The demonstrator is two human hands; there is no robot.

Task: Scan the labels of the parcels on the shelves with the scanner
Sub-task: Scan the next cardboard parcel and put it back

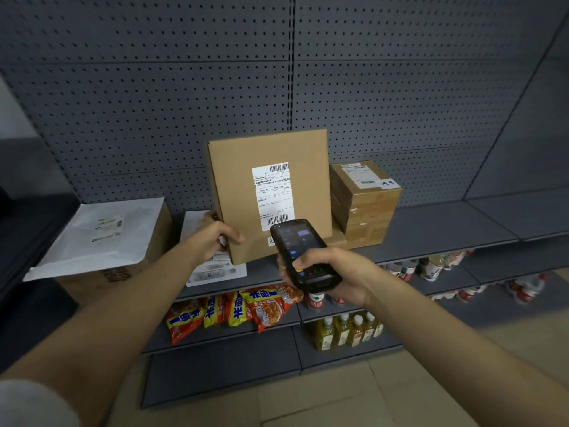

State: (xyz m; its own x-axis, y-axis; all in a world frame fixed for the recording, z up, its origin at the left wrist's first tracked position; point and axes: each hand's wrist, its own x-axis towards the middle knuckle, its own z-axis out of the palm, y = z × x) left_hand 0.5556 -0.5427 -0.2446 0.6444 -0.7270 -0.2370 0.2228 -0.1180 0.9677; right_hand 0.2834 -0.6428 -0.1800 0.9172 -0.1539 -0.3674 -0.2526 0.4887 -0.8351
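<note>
Head view, nearest first: both forearms extend forward from the lower corners of the frame. The right hand (335, 274) is wrapped around the lower body of the scanner (303, 255), thumb on the keypad, screen facing up toward the person. The scanner head is aimed at the lower barcode of the label (272, 195) and overlaps its bottom edge in the picture; whether they touch cannot be told.

The left hand (217, 237) is clamped on the lower left edge of the flat cardboard parcel (268, 192), thumb on the front face, fingers behind. The parcel stands upright, tilted slightly, with its bottom edge at the shelf (431, 232).

Progress, as a judgement: the scan of this parcel is in hand; no confirmation is legible on the screen. Parcels likely left: the small taped box (366, 201) just right of it, the white envelope (212, 266) lying behind the left hand, and the white mailer bag (101, 235) resting on a brown box (123, 272) at far left. Each carries a label.
</note>
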